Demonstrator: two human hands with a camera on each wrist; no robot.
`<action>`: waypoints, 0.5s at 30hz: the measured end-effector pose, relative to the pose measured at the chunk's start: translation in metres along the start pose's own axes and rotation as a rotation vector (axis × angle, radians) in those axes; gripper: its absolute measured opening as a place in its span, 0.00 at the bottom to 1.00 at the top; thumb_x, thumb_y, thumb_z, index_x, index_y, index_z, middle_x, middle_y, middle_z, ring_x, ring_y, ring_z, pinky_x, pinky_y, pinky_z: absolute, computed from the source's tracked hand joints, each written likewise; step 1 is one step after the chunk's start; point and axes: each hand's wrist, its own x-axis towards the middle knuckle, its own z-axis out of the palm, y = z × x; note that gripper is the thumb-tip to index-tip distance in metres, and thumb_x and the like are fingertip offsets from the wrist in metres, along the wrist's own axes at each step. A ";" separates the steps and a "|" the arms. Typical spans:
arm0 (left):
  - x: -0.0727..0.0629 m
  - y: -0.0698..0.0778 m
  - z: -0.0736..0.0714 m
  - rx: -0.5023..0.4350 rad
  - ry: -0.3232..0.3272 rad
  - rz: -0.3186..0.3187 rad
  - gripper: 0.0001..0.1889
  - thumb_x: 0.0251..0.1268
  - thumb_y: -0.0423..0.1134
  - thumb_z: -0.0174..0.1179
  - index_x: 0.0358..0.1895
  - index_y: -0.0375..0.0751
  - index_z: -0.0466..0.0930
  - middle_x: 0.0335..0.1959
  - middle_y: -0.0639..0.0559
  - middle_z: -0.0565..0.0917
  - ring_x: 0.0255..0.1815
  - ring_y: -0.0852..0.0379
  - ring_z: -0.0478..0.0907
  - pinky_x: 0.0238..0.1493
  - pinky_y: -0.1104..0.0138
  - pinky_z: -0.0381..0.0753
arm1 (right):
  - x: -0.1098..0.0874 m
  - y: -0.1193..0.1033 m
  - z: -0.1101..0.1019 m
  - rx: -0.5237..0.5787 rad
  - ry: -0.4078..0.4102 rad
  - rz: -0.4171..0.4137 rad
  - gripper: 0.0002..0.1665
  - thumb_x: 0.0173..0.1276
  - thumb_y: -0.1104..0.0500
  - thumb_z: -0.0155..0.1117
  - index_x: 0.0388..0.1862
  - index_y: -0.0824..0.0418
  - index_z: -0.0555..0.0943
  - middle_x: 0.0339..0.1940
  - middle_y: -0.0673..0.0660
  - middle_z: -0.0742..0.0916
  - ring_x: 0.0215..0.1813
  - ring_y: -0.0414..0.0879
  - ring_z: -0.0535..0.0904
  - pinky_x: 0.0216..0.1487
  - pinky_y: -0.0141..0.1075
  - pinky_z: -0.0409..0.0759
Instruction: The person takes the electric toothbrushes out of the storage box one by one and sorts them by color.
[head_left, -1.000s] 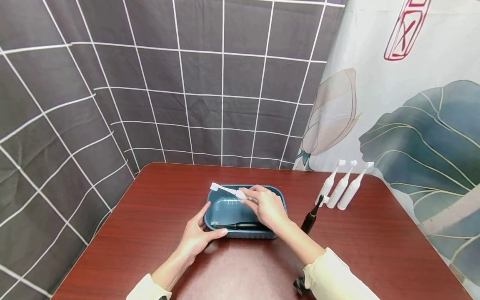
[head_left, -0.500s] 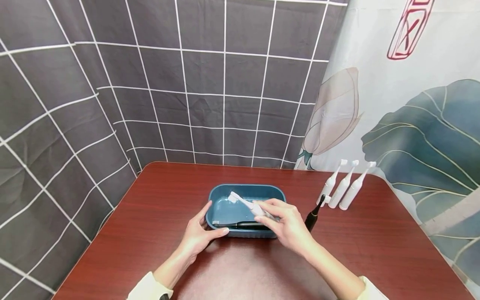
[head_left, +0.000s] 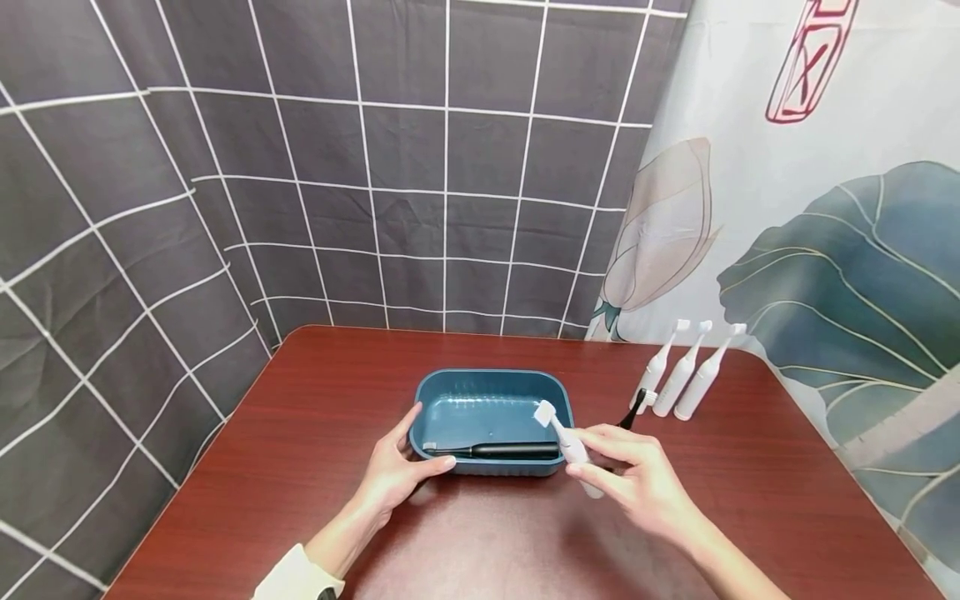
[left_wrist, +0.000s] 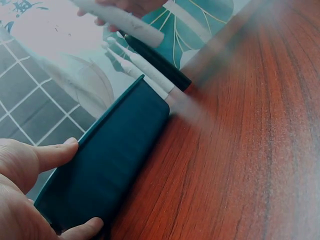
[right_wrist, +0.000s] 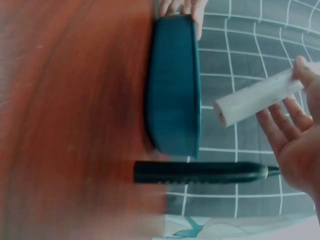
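Note:
My left hand [head_left: 393, 467] grips the left end of a blue plastic box [head_left: 472, 414], with the thumb on the near rim. Inside, along the near wall, lies a black electric toothbrush [head_left: 510, 451], its bristles to the left. Between thumb and fingers my right hand [head_left: 637, 475] pinches a white electric toothbrush [head_left: 573, 450] over the box's right near corner. Its head points up and left. In the right wrist view, the handle [right_wrist: 255, 97] hangs apart from the box [right_wrist: 172, 90], and its head is out of frame.
A second black electric toothbrush [head_left: 633, 411] stands upright right of the box, partly hidden by my right hand. Several things stand farther back: three white electric toothbrushes [head_left: 696, 379] in a row. The red-brown table [head_left: 337, 383] meets a grey checked curtain [head_left: 480, 275].
My right hand has moved right and toward me, carrying the white electric toothbrush from over the box's middle to its right near corner and tilting it more upright. The left hand stays put.

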 end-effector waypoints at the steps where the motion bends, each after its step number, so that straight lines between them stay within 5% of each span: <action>1: 0.000 0.000 0.000 -0.002 0.000 0.000 0.54 0.44 0.39 0.82 0.78 0.52 0.61 0.73 0.36 0.67 0.72 0.40 0.66 0.65 0.53 0.71 | -0.003 0.000 -0.003 0.005 0.002 0.002 0.27 0.54 0.76 0.75 0.55 0.65 0.86 0.44 0.55 0.87 0.42 0.41 0.84 0.39 0.37 0.85; 15: 0.001 0.000 0.000 -0.002 0.003 0.006 0.54 0.44 0.38 0.82 0.78 0.51 0.61 0.72 0.36 0.68 0.72 0.41 0.67 0.66 0.52 0.70 | -0.030 -0.003 -0.043 0.045 0.078 -0.083 0.31 0.47 0.86 0.70 0.53 0.75 0.83 0.48 0.57 0.87 0.48 0.41 0.84 0.44 0.32 0.83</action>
